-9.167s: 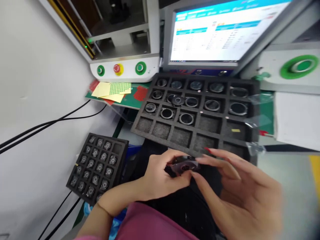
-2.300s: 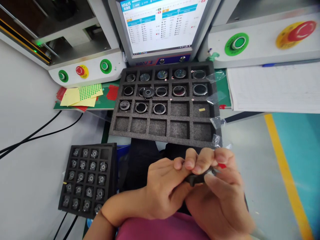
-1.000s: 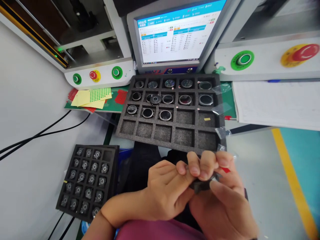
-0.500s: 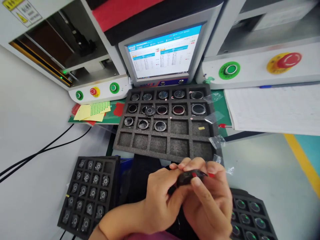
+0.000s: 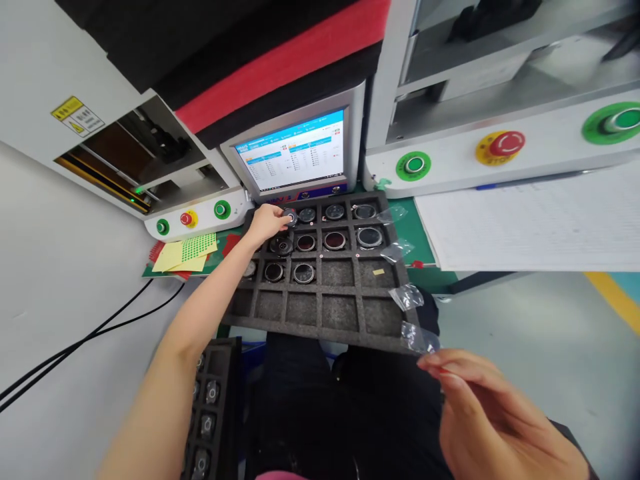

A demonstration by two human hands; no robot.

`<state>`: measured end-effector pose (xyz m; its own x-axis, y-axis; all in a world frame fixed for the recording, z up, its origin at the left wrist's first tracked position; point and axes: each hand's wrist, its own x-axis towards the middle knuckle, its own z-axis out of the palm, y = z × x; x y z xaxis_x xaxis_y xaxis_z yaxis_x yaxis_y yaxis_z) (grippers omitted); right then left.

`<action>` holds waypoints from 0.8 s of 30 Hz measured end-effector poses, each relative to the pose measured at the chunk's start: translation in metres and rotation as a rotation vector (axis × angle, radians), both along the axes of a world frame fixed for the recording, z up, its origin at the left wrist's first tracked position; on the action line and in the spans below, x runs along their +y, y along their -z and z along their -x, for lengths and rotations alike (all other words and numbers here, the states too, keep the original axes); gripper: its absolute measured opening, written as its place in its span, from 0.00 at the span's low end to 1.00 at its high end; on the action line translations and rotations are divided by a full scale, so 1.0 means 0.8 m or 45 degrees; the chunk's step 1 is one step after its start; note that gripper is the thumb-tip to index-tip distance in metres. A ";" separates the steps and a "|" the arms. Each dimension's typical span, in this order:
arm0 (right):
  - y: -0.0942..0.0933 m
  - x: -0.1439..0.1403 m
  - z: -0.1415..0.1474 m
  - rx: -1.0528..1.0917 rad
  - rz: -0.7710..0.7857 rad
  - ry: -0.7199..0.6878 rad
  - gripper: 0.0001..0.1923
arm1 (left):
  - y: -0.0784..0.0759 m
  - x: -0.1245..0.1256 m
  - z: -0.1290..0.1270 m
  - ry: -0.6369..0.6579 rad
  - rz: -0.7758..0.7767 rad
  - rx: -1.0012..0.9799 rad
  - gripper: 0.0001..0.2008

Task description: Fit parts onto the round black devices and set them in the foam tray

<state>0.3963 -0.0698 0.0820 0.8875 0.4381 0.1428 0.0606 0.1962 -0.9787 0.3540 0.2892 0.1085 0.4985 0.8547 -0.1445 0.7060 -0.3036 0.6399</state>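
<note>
Half a second ago both hands met over the lap, clamped on one small round black part; now the left hand (image 5: 267, 222) is stretched out to the far-left corner of the black foam compartment tray (image 5: 350, 330). Its fingers (image 5: 280, 215) are closed on the small round black part (image 5: 289, 216), which sits at the second cell of the back row; whether it is fully seated cannot be told. The right hand (image 5: 493, 417) has dropped back to the lower right, fingers loosely apart and holding nothing, with its fingertips just beside a clear plastic film scrap (image 5: 419, 339) at the tray's near-right corner.

Progress, as a judgement: the three back rows hold round parts in most cells, while two cells of the third row and the whole front row are bare foam, so roughly half the tray remains unfilled.

Surroundings: a second black foam tray of small parts (image 5: 210, 413) lies at the lower left, partly hidden by the left forearm. Behind the main tray stand a monitor (image 5: 295, 157) and a white control panel with green and red buttons (image 5: 193, 220). More film scraps lie along the tray's right edge, near the empty cells.
</note>
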 end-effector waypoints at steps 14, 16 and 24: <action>0.009 -0.014 -0.001 0.006 -0.019 -0.059 0.04 | -0.015 -0.029 0.043 0.097 0.010 0.296 0.11; 0.010 -0.013 0.003 -0.010 -0.061 -0.109 0.04 | -0.015 -0.030 0.043 0.117 0.069 0.224 0.12; -0.014 -0.012 0.015 0.025 -0.166 -0.162 0.06 | -0.033 -0.116 0.061 0.107 0.289 -0.285 0.11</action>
